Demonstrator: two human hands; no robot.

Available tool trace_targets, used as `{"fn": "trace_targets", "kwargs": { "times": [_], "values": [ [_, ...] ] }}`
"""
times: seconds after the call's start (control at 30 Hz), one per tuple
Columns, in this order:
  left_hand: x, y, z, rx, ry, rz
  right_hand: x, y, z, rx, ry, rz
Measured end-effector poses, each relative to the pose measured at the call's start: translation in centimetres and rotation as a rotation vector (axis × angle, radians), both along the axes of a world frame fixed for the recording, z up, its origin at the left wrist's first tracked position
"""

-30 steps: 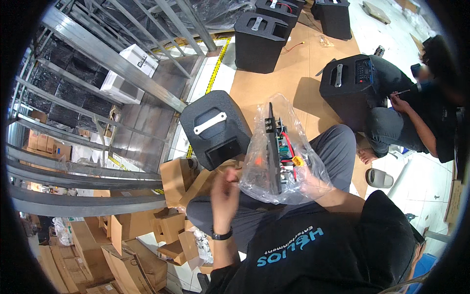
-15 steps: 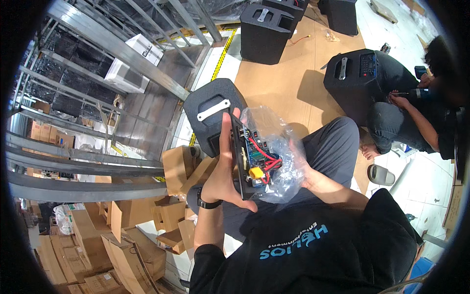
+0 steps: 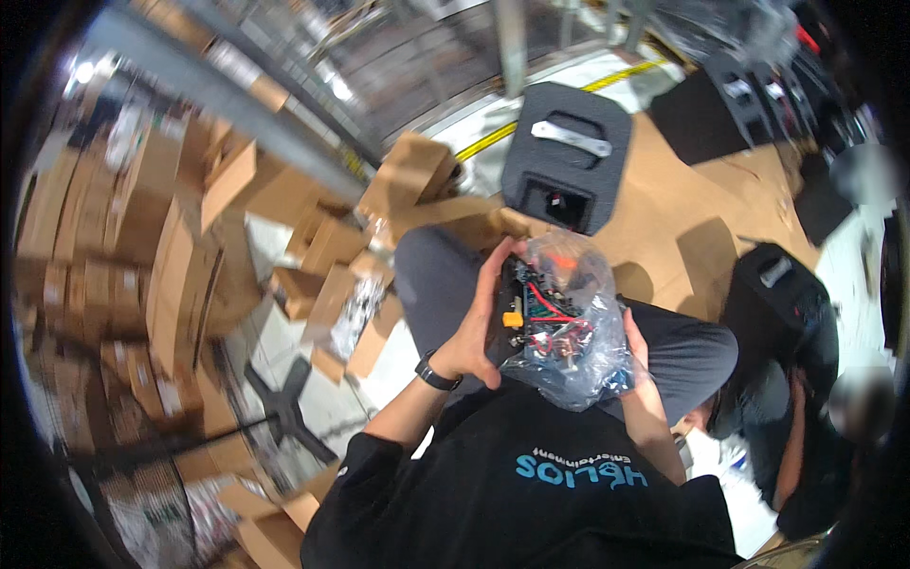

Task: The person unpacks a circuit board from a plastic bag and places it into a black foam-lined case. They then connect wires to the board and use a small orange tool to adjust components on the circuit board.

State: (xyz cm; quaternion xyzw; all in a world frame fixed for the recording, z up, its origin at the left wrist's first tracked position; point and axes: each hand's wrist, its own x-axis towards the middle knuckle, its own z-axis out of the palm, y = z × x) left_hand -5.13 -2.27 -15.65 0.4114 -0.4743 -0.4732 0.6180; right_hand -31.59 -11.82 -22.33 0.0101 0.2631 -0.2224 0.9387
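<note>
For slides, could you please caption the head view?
Left hand and right hand hold a circuit module and clear bag near a black cabinet.

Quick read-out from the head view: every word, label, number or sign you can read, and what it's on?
Black shirt: pale-blue lettering with a smaller white line, upside down in view; legible, but I don't copy wording.
Cardboard boxes: pale labels, too small and blurred to read.
Circuit module: any markings too small to read.
</note>
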Motion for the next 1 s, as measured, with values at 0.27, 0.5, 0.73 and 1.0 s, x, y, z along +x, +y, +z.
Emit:
{"fn": "trace_targets", "kwargs": {
  "times": [0.27,0.5,0.73,1.0],
  "values": [
    [-2.1,2.7,1.4,-0.009,0.471,0.343,2.1,0.4,-0.9,-0.116,0.049,0.121],
    [-2.5,2.8,0.3,-0.266,0.748,0.210,4.9,1.9,1.0,-0.155,0.007,-0.016],
    [-5.4,3.6,-4.8,0.061,0.007,0.198,5.9,2.7,0.9,-0.123,0.030,-0.139],
    [-0.5,3.4,-3.4,0.018,-0.263,-0.312,4.2,2.0,-0.3,-0.218,-0.162,-0.120]
  ]
}}
